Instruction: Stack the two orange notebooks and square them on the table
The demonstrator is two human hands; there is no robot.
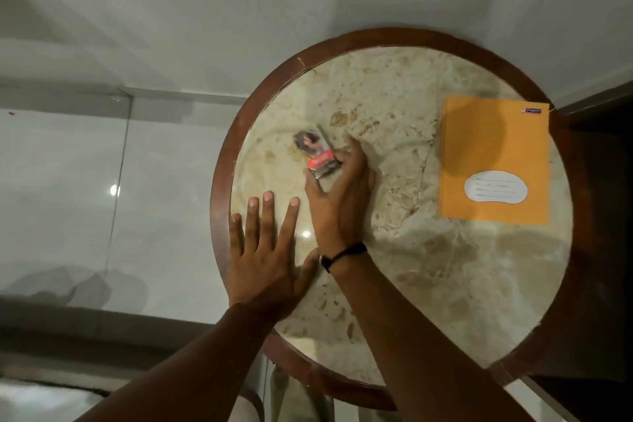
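My right hand curls its fingers around a small printed box near the surface centre; my left hand lies flat, empty. The orange notebooks sit at three o'clock, seemingly already stacked.

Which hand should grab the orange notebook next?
Probably the left hand: it lies flat and empty on the table. The right hand is nearer the orange notebook but holds a small box.
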